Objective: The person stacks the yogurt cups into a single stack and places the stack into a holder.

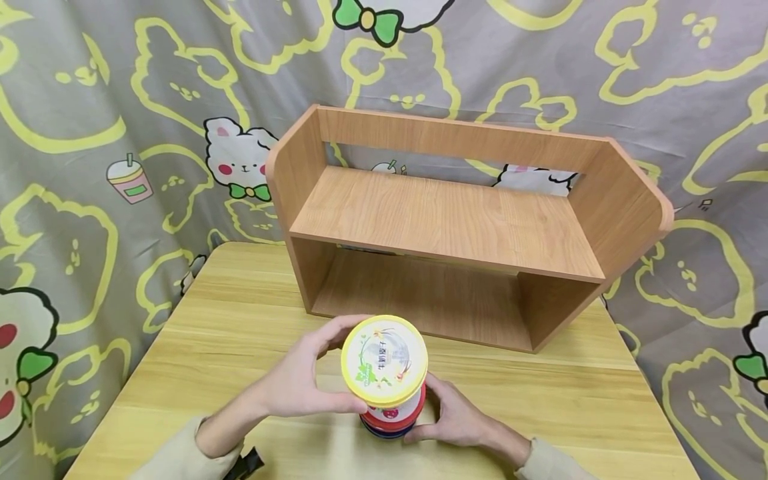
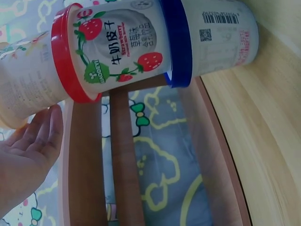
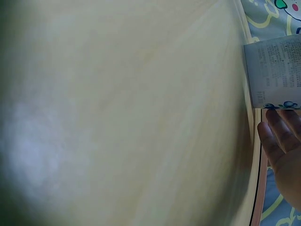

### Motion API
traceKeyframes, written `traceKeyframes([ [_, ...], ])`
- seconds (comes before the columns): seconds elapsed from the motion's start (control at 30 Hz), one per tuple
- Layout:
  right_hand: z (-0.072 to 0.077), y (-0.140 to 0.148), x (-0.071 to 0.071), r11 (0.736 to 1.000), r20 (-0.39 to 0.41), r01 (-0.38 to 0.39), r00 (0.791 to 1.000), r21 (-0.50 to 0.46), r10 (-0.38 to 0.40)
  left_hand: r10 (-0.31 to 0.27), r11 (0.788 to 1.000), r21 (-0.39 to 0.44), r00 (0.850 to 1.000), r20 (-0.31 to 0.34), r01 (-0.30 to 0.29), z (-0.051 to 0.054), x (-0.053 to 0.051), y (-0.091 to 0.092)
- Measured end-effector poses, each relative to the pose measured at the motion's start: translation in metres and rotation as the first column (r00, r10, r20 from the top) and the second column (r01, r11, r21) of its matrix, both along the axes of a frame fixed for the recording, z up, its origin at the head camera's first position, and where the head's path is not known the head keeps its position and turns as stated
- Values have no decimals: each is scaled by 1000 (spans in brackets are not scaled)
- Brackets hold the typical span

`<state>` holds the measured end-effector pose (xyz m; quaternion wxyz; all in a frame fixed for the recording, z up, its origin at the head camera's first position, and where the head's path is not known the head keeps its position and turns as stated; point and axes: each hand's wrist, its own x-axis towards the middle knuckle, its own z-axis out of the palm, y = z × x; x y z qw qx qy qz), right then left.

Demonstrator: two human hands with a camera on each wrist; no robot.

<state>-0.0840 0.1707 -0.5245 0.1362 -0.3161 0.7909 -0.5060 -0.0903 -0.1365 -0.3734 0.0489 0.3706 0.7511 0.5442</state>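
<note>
Three paper tubs stand stacked near the front of the wooden table. The top one has a yellow lid [image 1: 385,360]. Below it is a strawberry tub [image 2: 122,44] with a red lid [image 2: 65,52]. At the bottom stands a tub [image 2: 223,35] with a dark blue lid [image 2: 178,42]; blueberries are printed on this tub in the right wrist view. My left hand [image 1: 300,380] holds the yellow-lidded tub from the left, thumb in front and fingers behind. From the right, my right hand [image 1: 459,417] holds the lower part of the stack, its fingertips partly hidden behind the tubs.
A two-tier wooden shelf [image 1: 444,220] stands at the back of the table [image 1: 210,333], just behind the stack. A patterned curtain [image 1: 180,87] hangs behind it. Some black object [image 1: 245,463] lies by the left sleeve at the front edge.
</note>
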Motion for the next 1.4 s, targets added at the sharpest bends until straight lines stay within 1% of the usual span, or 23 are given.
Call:
traceKeyframes([
  [0.17, 0, 0, 0, 1000, -29, 15, 999, 26, -15, -7, 1000, -27, 1000, -17, 7, -3, 0, 4],
  [0.53, 1, 0, 0, 998, 13, 33, 999, 53, -34, -1, 999, -51, 999, -36, -1, -5, 1, 7],
  [0.8, 1, -1, 0, 998, -7, 30, 1000, 53, -29, 3, 997, -71, 999, -40, -6, -5, 1, 10],
  [1.07, 2, -1, 0, 998, 2, 36, 999, 54, -36, 4, 997, -81, 999, -41, -7, -5, 0, 11],
  [1.2, 2, -1, 0, 998, 6, 38, 999, 57, -39, 9, 996, -92, 999, -44, -13, -8, 0, 9],
  [1.3, 3, -1, 0, 998, 17, 38, 999, 57, -39, 9, 996, -84, 998, -56, -14, -12, 0, 6],
  [1.4, 3, -2, 0, 998, 25, 37, 999, 55, -39, -9, 1000, -22, 998, -66, 7, -20, 0, 1],
])
